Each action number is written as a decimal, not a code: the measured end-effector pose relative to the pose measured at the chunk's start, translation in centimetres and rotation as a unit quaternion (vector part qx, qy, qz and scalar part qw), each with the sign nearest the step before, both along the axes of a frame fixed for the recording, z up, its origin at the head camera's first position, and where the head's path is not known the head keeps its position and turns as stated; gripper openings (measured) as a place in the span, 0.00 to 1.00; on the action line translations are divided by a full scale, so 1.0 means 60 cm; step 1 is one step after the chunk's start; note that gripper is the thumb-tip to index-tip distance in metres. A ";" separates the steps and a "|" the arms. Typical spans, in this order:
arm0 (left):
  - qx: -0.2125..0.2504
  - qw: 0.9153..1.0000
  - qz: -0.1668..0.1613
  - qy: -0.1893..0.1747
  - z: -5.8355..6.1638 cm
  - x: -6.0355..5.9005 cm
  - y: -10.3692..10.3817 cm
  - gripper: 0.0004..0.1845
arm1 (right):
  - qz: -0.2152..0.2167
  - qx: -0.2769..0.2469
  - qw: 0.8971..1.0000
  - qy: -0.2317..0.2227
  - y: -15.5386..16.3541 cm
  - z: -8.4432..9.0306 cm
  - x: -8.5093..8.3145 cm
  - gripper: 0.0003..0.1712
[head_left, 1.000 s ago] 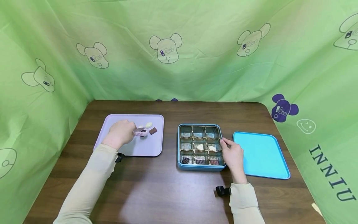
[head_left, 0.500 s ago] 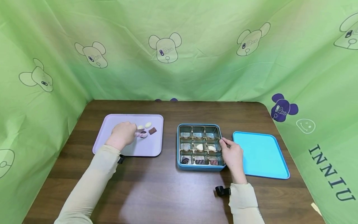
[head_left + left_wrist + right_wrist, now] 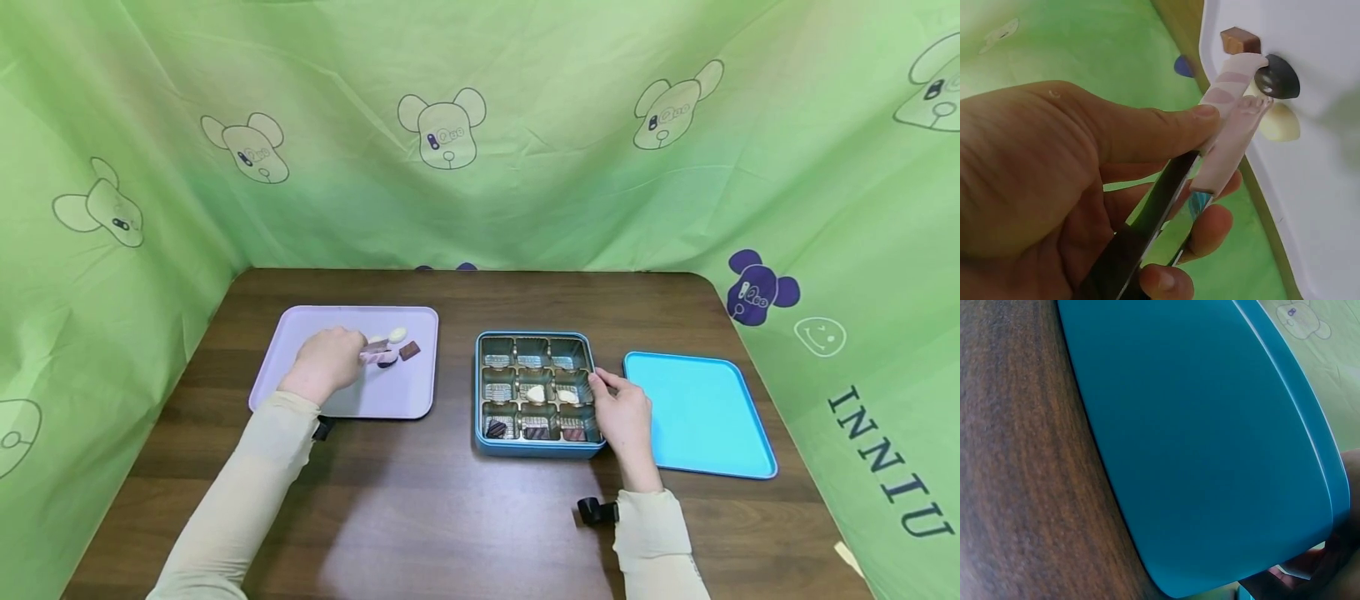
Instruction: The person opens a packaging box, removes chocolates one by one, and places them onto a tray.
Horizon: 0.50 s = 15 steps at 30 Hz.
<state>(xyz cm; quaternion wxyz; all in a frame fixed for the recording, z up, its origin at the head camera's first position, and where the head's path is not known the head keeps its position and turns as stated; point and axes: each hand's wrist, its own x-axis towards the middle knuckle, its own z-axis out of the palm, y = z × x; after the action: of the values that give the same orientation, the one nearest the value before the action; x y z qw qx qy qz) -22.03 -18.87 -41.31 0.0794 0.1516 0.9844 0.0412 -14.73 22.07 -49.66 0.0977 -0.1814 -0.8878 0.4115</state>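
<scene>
My left hand (image 3: 325,363) grips a pair of tongs (image 3: 373,349) with pink tips (image 3: 1233,128) over the lavender tray (image 3: 300,321). The tips touch a dark round chocolate (image 3: 387,361) (image 3: 1277,76) on the tray; I cannot tell whether they pinch it. Beside it lie a brown square chocolate (image 3: 409,351) (image 3: 1240,40) and a white one (image 3: 397,334) (image 3: 1281,122). My right hand (image 3: 627,413) holds the right wall of the blue compartment box (image 3: 480,392), thumb on the rim. The box holds several chocolates in its middle and front rows.
A blue lid (image 3: 701,415) (image 3: 1210,456) lies flat just right of the box, close to my right hand. The dark wooden table (image 3: 450,517) is walled on three sides by a green printed curtain (image 3: 480,167).
The tongs' tips have shifted slightly away from me on the lavender tray, staying at the dark chocolate. My right hand has stayed on the box.
</scene>
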 end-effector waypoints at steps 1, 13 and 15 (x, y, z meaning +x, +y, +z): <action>0.003 1.000 0.000 0.004 0.002 0.000 -0.001 0.06 | -0.001 0.000 1.000 0.001 0.000 0.000 -0.001 0.23; 0.036 0.995 -0.023 0.095 0.042 0.017 0.010 0.11 | -0.002 0.001 1.000 0.001 0.000 0.002 -0.002 0.23; 0.043 0.993 -0.033 0.102 0.048 0.022 0.019 0.12 | -0.001 0.002 1.000 -0.001 0.000 0.003 -0.002 0.23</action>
<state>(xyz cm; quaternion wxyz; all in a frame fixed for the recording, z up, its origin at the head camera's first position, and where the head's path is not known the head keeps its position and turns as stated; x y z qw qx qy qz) -20.73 -17.74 -38.45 -0.0264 0.1910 0.9791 0.0650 -14.83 22.07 -49.50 0.0976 -0.1826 -0.8886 0.4093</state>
